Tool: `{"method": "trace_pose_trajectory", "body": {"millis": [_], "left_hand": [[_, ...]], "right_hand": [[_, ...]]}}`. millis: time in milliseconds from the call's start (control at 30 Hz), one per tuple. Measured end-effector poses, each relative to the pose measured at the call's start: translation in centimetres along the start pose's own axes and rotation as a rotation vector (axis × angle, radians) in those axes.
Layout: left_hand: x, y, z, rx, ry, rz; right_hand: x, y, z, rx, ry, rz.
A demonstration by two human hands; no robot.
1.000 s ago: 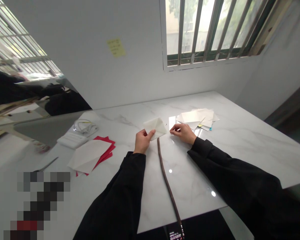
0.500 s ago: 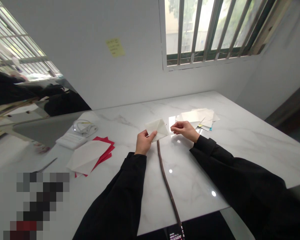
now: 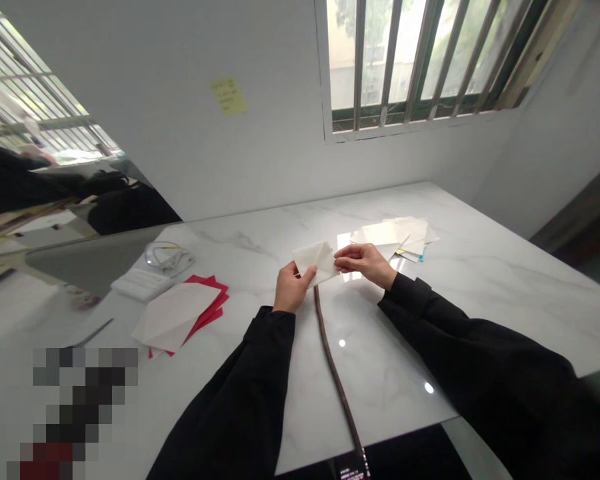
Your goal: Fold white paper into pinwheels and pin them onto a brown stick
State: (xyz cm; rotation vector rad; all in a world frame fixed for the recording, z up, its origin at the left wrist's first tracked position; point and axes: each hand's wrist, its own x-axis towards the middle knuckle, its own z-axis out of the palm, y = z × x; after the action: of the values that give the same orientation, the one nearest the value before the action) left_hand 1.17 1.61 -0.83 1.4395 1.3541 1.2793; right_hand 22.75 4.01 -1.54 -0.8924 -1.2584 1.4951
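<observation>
- I note an open strip of tabletop [image 3: 253,260] between the red sheets [image 3: 213,308] and the left hand [image 3: 292,290].
- Folded paper [image 3: 321,259] fills the gap from left hand to right hand [image 3: 371,265].
- Long brown strip [image 3: 334,363] divides the room between forearms.
- White sheets [image 3: 413,233] obstruct beyond the right hand; tabletop opens rightward of them.
- Wall [image 3: 180,153] bounds the far side.

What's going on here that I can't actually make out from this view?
All in the head view:
- Writing on the yellow note: too small and blurred.
- Left hand: most fingers hidden behind the folded paper.
- Right hand: fingertips too small to tell whether they grip the paper's edge.
- Lower left corner: covered by pixelated blocks.
- Cord: its lower end is cut off by the bottom edge.
</observation>
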Motion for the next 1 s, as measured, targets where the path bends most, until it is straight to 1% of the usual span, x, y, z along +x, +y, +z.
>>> {"method": "trace_pose_trajectory", "body": {"millis": [133, 200, 300, 400, 467, 567, 833, 1000], "left_hand": [[0.0, -0.1, 0.1, -0.028, -0.015, 0.014], [0.0, -0.1, 0.2, -0.037, -0.020, 0.016], [-0.1, -0.1, 0.2, -0.074, -0.029, 0.007], [-0.1, -0.1, 0.3, -0.115, -0.056, -0.004], [-0.1, -0.2, 0.4, -0.134, -0.083, -0.009], [-0.2, -0.2, 0.5, -0.138, -0.112, -0.009], [-0.7, 0.3, 1.0, -0.135, -0.141, 0.014], [-0.8, 0.3, 1.1, -0.128, -0.145, 0.016]], "right_hand": [[0.0, 0.1, 0.2, -0.031, -0.022, -0.020], [0.1, 0.1, 0.0, -0.143, -0.002, -0.103], [0.3, 0.3, -0.2, -0.343, 0.019, -0.273], [0.4, 0.6, -0.2, -0.404, -0.002, -0.359], [0.3, 0.8, -0.1, -0.399, -0.006, -0.353], [0.1, 0.8, 0.3, -0.374, -0.019, -0.308], [-0.4, 0.4, 1.0, -0.387, -0.059, -0.287], [-0.5, 0.2, 1.1, -0.401, -0.056, -0.281]]}}
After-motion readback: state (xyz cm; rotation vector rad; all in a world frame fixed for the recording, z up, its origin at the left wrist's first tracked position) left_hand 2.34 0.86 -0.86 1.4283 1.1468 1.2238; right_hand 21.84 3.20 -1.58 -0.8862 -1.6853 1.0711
